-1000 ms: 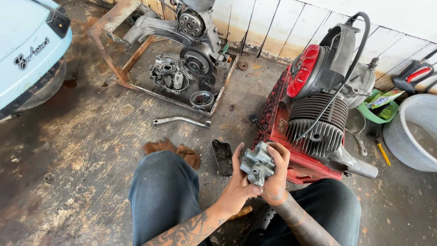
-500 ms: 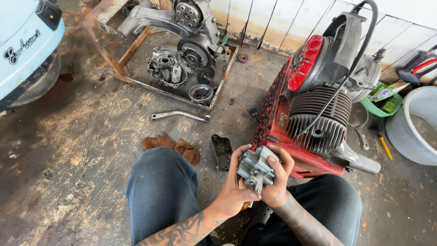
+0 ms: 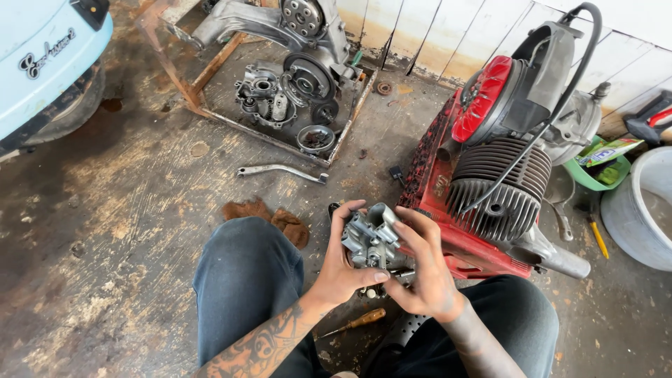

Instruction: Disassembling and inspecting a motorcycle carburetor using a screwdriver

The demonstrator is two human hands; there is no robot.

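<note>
Two hands are closed around one grey metal carburettor (image 3: 372,241): left hand (image 3: 343,269) cupped beneath, right hand (image 3: 420,273) gripping its side; finned engine (image 3: 500,185) just beside.

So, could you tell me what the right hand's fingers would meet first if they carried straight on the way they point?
The right hand points up and left, fingers already touching the grey metal carburettor. Past it, probably the left hand's fingers, though depth is unclear.

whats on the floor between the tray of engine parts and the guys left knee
In the head view, a bent metal lever lies just below the tray, then a brown rag beside the left knee. Otherwise only stained floor.
</note>
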